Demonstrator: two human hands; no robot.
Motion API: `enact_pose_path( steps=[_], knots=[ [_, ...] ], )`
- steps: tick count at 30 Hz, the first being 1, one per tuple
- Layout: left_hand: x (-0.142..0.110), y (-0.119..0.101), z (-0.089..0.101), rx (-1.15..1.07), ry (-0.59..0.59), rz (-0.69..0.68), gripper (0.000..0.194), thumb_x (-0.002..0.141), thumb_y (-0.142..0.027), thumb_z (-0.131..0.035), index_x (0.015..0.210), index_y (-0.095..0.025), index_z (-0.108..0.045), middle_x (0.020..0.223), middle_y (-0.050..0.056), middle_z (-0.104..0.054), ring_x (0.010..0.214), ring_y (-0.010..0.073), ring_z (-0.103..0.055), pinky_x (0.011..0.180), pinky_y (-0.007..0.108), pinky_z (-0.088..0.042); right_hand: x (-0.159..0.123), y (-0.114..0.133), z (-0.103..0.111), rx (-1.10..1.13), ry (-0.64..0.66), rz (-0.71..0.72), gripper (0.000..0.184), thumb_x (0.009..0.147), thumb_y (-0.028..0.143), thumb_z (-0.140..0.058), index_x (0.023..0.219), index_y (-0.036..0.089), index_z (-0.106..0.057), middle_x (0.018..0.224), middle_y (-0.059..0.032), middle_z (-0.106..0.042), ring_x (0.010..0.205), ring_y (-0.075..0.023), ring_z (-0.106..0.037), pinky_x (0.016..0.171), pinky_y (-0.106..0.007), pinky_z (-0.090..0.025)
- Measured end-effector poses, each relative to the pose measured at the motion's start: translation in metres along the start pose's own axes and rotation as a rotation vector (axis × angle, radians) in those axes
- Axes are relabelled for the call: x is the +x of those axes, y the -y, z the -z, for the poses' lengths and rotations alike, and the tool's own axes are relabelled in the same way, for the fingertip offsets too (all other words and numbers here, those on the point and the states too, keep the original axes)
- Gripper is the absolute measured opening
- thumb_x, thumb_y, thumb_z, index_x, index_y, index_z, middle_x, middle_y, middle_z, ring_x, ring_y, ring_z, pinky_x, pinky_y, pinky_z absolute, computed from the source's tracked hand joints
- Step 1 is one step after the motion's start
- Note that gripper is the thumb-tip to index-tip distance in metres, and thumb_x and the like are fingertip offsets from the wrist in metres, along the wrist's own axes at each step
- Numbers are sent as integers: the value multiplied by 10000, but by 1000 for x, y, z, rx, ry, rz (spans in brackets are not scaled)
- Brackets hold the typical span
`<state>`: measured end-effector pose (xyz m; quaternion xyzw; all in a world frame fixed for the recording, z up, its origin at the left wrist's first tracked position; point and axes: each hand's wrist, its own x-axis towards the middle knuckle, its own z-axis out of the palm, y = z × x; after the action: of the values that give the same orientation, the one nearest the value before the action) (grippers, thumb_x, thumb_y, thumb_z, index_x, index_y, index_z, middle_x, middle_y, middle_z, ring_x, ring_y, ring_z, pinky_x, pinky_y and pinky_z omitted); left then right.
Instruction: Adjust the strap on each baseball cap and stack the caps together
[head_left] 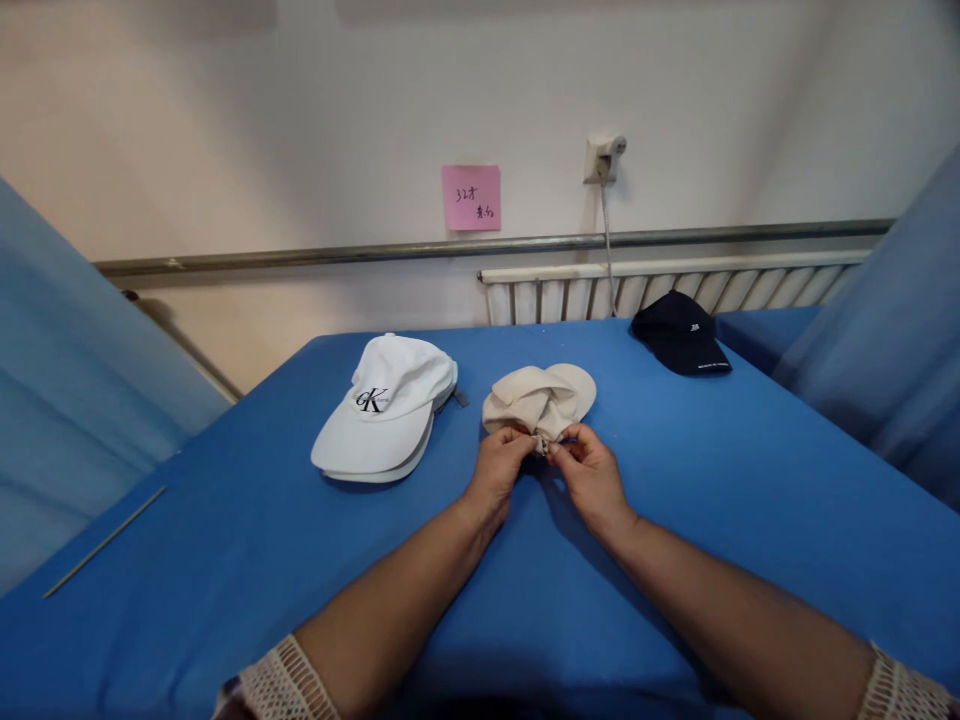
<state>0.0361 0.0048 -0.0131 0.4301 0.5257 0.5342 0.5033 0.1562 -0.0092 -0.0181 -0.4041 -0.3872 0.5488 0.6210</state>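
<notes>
A beige cap (534, 395) lies crumpled in the middle of the blue-covered table, its brim pointing away to the upper right. My left hand (501, 462) pinches the near edge of the cap from the left. From the right, my right hand (592, 475) pinches the same edge, close to what looks like the back strap. A small fastener appears between the fingertips, too small to make out clearly. To the left sit white caps (388, 405), stacked one on another, with black "CK" lettering on the top one.
A dark navy cap (681, 332) rests at the table's back right. On the left lies a thin stick (105, 542). Behind the blue table cover (262, 560) are a radiator (555, 298), a metal rail (360, 254) and a plugged-in cord (606, 220). Blue curtains (82, 370) hang at both sides.
</notes>
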Motion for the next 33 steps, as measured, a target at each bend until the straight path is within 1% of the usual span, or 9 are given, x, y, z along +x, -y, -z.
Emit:
enact_pose_path(
  steps=[3,6,10,16,22,24,27,30,33],
  knots=[
    [-2,-3,-2,8,-8,-2,218,610,-317,-713,585,-160,-565,562,-14,-558,540,94,-445,519,230,-311,1,1,0,-7,-5,7,223,641,326,-740,767,216,-593,620,36,-625,583,-120,-529,597,-248,-405],
    [-3,-6,-3,10,15,-22,269,602,-364,-741,598,-167,-559,577,-14,-561,559,99,-456,537,232,-322,2,1,1,-6,-4,27,221,655,333,-739,776,217,-595,643,34,-632,593,-119,-530,605,-250,-412],
    [-4,-7,-3,-28,36,15,291,608,-390,-744,601,-171,-551,574,-17,-555,551,97,-449,539,230,-322,3,0,2,-4,-5,26,227,648,331,-749,780,219,-602,653,34,-633,599,-122,-535,604,-251,-416],
    [-5,-8,-3,-73,22,72,210,589,-297,-717,573,-171,-549,576,-19,-560,544,91,-433,544,236,-307,4,-1,2,9,-11,26,222,638,308,-755,774,216,-606,659,31,-637,599,-121,-537,611,-249,-416],
    [-3,-10,-4,-83,2,132,184,563,-225,-710,545,-166,-536,544,-26,-538,529,90,-425,539,240,-299,3,-6,5,-51,45,30,202,683,314,-739,822,218,-628,687,27,-650,630,-130,-550,635,-255,-419],
    [-3,-10,-3,-102,30,139,215,565,-259,-746,560,-159,-555,566,-10,-565,548,99,-457,546,241,-312,3,-6,5,-49,59,28,204,689,323,-739,827,221,-629,684,31,-643,632,-128,-547,632,-253,-419],
    [-1,-7,-1,-134,78,124,297,578,-364,-795,600,-145,-595,608,12,-602,573,102,-487,566,241,-333,4,-3,6,-24,64,31,209,681,331,-745,815,222,-627,680,35,-634,633,-125,-537,629,-253,-420],
    [1,-3,1,-131,83,89,346,602,-438,-795,639,-138,-627,635,22,-616,589,103,-492,575,239,-341,5,0,6,4,56,19,216,666,332,-755,799,219,-628,679,28,-629,639,-127,-528,636,-263,-421],
    [1,-1,2,-112,74,71,351,604,-451,-792,657,-138,-641,644,25,-619,600,109,-496,578,238,-343,5,2,6,20,46,10,226,656,334,-759,794,215,-626,687,23,-627,639,-127,-518,634,-267,-413]
  ],
)
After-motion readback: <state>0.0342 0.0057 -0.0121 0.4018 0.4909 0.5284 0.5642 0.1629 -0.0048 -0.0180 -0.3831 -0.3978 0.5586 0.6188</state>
